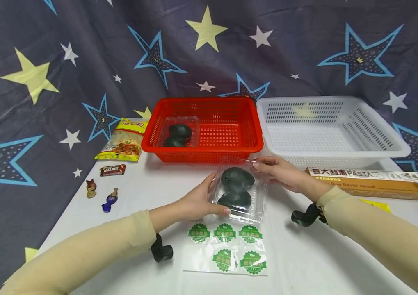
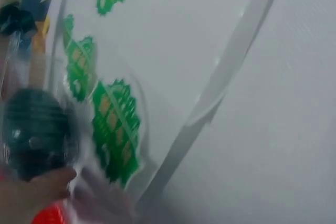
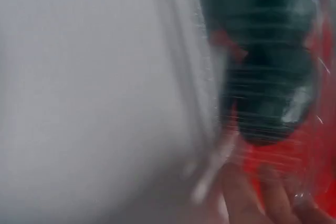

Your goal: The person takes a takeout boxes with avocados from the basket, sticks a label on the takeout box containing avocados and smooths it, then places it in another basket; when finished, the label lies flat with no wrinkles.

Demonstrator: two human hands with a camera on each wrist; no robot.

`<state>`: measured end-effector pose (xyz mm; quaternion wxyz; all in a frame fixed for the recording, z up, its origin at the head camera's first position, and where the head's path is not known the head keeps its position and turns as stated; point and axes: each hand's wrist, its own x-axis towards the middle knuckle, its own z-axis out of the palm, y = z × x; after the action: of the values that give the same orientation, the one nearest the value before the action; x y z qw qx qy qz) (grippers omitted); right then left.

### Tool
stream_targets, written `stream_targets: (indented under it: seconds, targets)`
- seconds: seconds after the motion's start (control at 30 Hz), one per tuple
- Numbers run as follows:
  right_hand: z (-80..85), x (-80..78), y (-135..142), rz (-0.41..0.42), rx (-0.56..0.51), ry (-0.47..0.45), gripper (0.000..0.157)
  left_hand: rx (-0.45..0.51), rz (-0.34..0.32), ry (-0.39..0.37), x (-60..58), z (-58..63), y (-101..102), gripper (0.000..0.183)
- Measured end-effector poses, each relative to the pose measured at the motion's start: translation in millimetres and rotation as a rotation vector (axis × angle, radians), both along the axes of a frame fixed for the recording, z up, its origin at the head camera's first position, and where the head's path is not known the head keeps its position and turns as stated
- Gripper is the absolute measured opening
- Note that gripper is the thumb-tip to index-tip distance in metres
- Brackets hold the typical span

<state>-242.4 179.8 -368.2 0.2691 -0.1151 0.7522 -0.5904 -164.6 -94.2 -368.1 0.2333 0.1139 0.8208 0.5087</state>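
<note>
A clear plastic clamshell box (image 1: 259, 203) holds two dark green, avocado-like fruits (image 1: 237, 179), one behind the other. My left hand (image 1: 198, 201) grips its left side, thumb over the front corner. At the back right corner, the fingers of my right hand (image 1: 282, 174) hold the box's edge. Dark fruit (image 3: 270, 95) shows through the ridged plastic in the right wrist view. The left wrist view catches a fruit (image 2: 35, 132) beside my thumb. Just in front of the box lies a sheet (image 1: 199, 260) of round green stickers (image 1: 224, 232).
Behind stands a red basket (image 1: 203, 149) with a similar fruit box (image 1: 193, 131) inside. A white basket (image 1: 334, 154) is to its right, a pasta box (image 1: 375, 186) before it. At left are a yellow food bag (image 1: 124, 141), a candy bar (image 1: 113, 170) and two wrapped candies (image 1: 110, 200).
</note>
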Motion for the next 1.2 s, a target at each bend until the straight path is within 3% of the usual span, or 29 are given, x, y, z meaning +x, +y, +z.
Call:
stream_targets:
  seconds: [0.13, 0.27, 0.37, 0.57, 0.7, 0.97, 1.2]
  targets:
    - [8.8, 10.3, 9.5, -0.015, -0.049, -0.033, 0.054, 0.028, -0.085, 0.018, -8.5, 9.2, -11.7, 0.104]
    - [14.7, 24.3, 14.8, -0.035, -0.128, -0.098, 0.059, 0.157, -0.154, -0.032, -22.2, 14.8, -25.1, 0.088]
    - [12.9, 32.8, 15.9, -0.060, -0.174, -0.136, 0.058, 0.204, -0.180, -0.062, -31.4, 13.9, -32.7, 0.079]
    - [6.4, 49.2, 14.7, -0.101, -0.180, -0.129, 0.047, 0.203, -0.205, -0.036, -44.2, 8.4, -42.7, 0.067]
    - [5.0, 62.7, 11.0, -0.129, -0.161, -0.128, 0.046, 0.213, -0.153, -0.044, -52.8, 4.5, -47.0, 0.060]
    - [0.5, 84.6, 1.6, -0.203, -0.159, -0.116, 0.055, 0.266, 0.022, -0.107, -62.8, -8.7, -48.4, 0.048]
    - [-0.8, 91.0, 0.6, -0.215, -0.148, -0.121, 0.060, 0.321, 0.063, -0.116, -62.1, -15.1, -45.2, 0.049]
